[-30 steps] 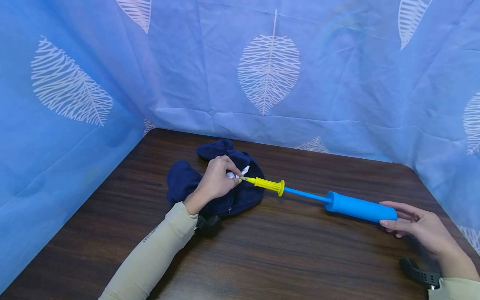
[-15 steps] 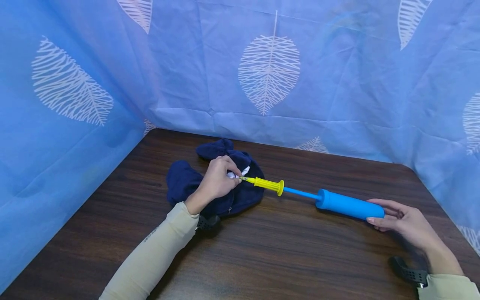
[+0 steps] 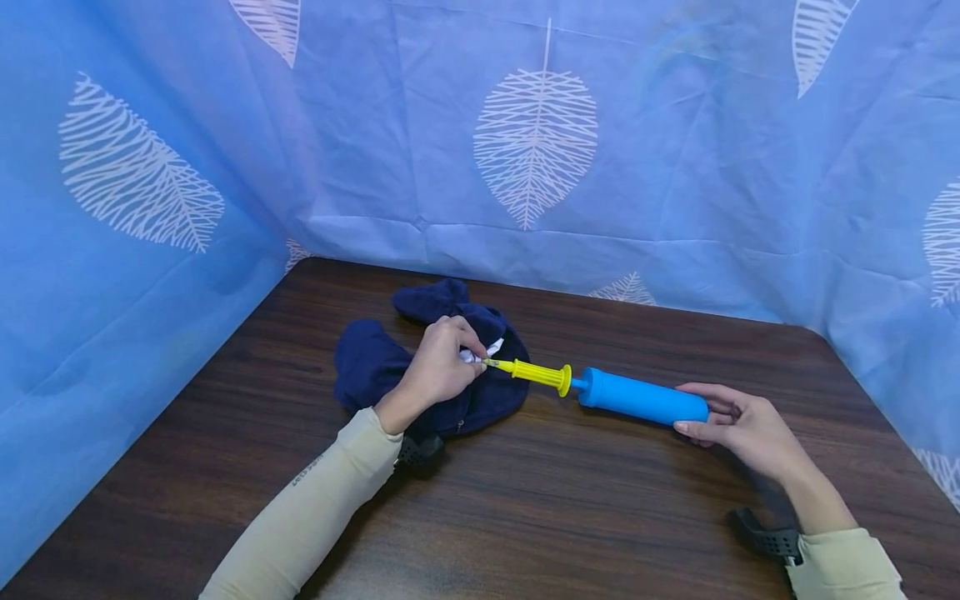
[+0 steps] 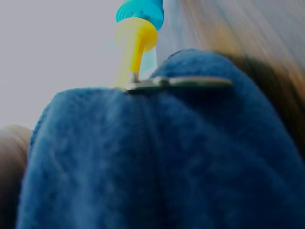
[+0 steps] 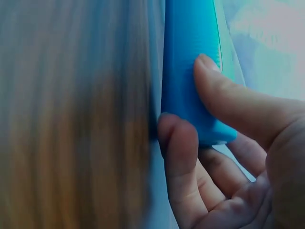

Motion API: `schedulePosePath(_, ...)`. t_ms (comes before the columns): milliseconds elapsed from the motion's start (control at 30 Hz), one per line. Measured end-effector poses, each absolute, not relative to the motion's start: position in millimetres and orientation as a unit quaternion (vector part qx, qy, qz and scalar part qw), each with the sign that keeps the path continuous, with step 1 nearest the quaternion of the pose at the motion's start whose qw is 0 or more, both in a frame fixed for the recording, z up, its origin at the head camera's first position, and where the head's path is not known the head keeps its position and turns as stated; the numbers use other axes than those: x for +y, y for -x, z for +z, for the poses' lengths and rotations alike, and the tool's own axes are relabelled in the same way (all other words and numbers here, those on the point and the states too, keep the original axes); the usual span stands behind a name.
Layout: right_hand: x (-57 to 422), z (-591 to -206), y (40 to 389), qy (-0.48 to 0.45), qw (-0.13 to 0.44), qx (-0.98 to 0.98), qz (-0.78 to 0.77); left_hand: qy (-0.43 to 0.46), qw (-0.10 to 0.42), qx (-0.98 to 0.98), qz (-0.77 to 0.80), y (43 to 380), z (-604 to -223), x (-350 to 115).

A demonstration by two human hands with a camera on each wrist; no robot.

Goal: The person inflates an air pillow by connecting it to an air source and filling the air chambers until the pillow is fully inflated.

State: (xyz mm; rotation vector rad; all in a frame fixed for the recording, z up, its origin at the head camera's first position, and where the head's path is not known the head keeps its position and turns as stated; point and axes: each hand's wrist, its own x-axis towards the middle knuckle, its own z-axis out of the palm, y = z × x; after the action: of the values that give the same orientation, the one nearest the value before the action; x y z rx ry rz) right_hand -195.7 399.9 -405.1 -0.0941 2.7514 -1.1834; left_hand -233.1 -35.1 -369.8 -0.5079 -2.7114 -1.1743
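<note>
A navy cloth neck pillow lies at the left of the table, with a white inner piece showing at its opening. My left hand rests over the pillow and pinches the white piece where the tip of a yellow nozzle meets it. The nozzle belongs to a hand pump, whose blue barrel lies to the right, close up to the yellow flange. My right hand grips the barrel's far end between thumb and fingers. In the left wrist view a metal zip pull crosses the cloth.
The dark wood table carries all of this. A blue curtain with white leaf prints hangs behind and at both sides of it. Black wrist straps sit below both hands.
My right hand has pushed the blue barrel leftward over its rod, so only a short piece of rod shows now. My left hand has stayed nearly still at the nozzle tip.
</note>
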Motion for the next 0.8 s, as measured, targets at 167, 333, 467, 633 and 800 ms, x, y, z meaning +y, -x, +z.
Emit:
schedulePosePath(167, 382.3, -401.4, 194.3, 0.041, 0.071, 0.911, -0.404, 0.178, 0.079, -0.902, -0.385, 232.5, -369.4, -33.1)
schedulePosePath(333, 380.6, -402.5, 194.5, 0.038, 0.075, 0.906, -0.415, 0.171, 0.070, -0.904, -0.386, 232.2, -367.0, -33.4)
schedulePosePath(467, 389.4, -403.7, 195.3, 0.032, 0.085, 0.902, -0.422, 0.165, 0.058, -0.906, -0.385, 232.9, -365.6, -33.8)
schedulePosePath(633, 412.6, -404.7, 195.4, 0.021, 0.078, 0.917, -0.391, 0.163, 0.060, -0.908, -0.382, 234.1, -365.8, -35.7)
schedulePosePath(800, 445.6, -405.6, 190.7, -0.005, 0.071, 0.931, -0.358, 0.165, 0.062, -0.908, -0.380, 236.1, -367.6, -38.0)
